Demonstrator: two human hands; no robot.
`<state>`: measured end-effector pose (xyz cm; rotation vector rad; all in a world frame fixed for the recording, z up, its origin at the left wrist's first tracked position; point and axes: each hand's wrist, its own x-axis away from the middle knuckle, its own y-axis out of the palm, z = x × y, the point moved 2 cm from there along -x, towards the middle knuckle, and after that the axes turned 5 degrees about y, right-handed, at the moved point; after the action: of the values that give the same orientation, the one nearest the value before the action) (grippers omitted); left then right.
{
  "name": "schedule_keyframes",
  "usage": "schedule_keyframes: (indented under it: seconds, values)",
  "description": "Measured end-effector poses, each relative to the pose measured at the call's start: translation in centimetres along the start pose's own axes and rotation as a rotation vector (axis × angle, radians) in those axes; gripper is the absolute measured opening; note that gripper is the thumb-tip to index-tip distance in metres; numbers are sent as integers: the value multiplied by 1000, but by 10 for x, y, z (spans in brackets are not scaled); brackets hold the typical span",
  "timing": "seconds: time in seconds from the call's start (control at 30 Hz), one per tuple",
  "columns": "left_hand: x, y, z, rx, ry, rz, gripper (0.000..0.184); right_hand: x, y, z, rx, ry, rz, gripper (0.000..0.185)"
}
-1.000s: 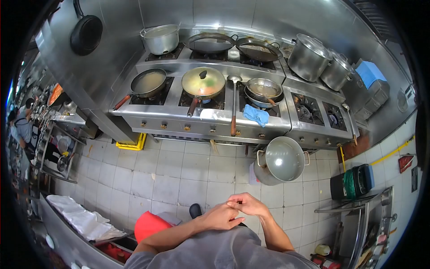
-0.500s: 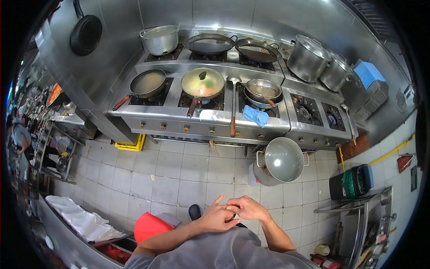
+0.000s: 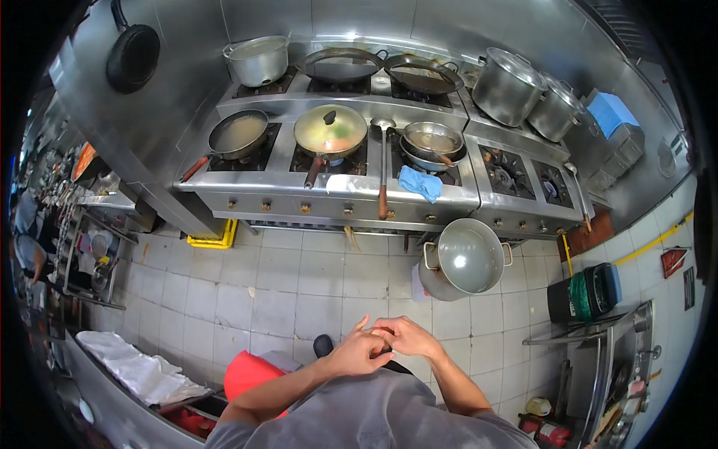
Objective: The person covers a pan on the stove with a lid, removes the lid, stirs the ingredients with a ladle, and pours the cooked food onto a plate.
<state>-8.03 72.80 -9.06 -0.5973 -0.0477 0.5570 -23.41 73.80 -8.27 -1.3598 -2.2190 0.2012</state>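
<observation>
My left hand (image 3: 359, 352) and my right hand (image 3: 404, 336) meet in front of my body, above the floor. The right fingers are bent and press against the fingers of the left hand. My left fingers are curled in, with one digit pointing up. Whatever lies between the fingers, if anything, is hidden. Beyond the hands a large pot (image 3: 441, 283) of cloudy liquid stands before the stove (image 3: 336, 196). On the stove sit a pan with a glass lid (image 3: 348, 129), a pan of pale liquid (image 3: 239, 135), a strainer over a pan (image 3: 432, 138) and a long-handled ladle (image 3: 384, 168).
A blue cloth (image 3: 420, 183) lies on the stove's front edge. At the back stand a pot (image 3: 258, 61), wide pans (image 3: 340, 66) and lidded stockpots (image 3: 508, 86). A bin (image 3: 587, 295) is at right. Red fabric (image 3: 250, 374) and white cloth (image 3: 138, 367) are at lower left.
The view has shifted slightly, so the stove appears a little further up and left. My hands stay together; the right fingers have moved slightly over the left.
</observation>
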Motion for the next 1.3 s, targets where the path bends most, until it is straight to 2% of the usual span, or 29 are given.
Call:
schedule_keyframes:
  seconds: [0.07, 0.1, 0.17, 0.27, 0.4, 0.5, 0.6, 0.7, 0.77, 0.8, 0.87, 0.9, 0.97, 1.0, 1.13, 1.2, 1.23, 1.3]
  values:
    - [3, 6, -8, -23, 125, 125, 25, -6, 9, 15, -129, -151, 185, 24]
    - [4, 4, -5, -22, 123, 125, 25, -4, 8, 15, -130, -150, 184, 24]
    - [4, -2, -1, 65, -52, 71, 26, 1, 4, 12, -115, -104, 113, 26]
    - [8, 1, -10, 165, -85, 69, 27, 6, 1, 5, -63, 13, 23, 27]
    - [10, 3, -12, 157, -81, 43, 26, 6, 7, 12, -87, 10, 14, 26]
    - [8, 3, -12, 117, -114, -1, 24, 6, 11, 12, 76, 42, 103, 23]
    - [5, 2, -10, 21, -241, -85, 26, 6, 16, 14, 263, 84, 164, 20]
    - [8, 5, -12, -18, -233, -35, 27, 2, 25, 14, 197, 53, 237, 24]
    - [10, 5, -9, -175, -167, 249, 28, -5, 27, 16, -251, -112, 398, 30]
    - [8, 2, -4, -173, -171, 257, 28, -8, 28, 21, -247, -113, 390, 30]
    - [5, -5, 4, -31, -407, -20, 28, -11, 34, 31, -204, -20, 371, 35]
    - [6, 1, 0, -31, -410, -17, 28, -11, 38, 32, -204, -22, 367, 35]
    - [8, 19, -9, 137, -297, -1, 27, -10, 49, 37, -654, 25, 334, 39]
    - [7, 15, -4, 109, -277, -1, 27, -13, 54, 38, -744, 21, 385, 44]
    - [6, 2, 8, 111, -279, -76, 28, -10, 52, 35, -786, 21, 346, 42]
    - [11, -3, 0, 381, -200, 28, 25, -11, 43, 29, -722, 30, 271, 39]
    - [13, -6, -2, 379, -202, 41, 25, -12, 40, 29, -717, 26, 259, 39]
    - [18, -13, -6, 685, -177, 304, 23, -14, 35, 28, -741, -56, 185, 36]
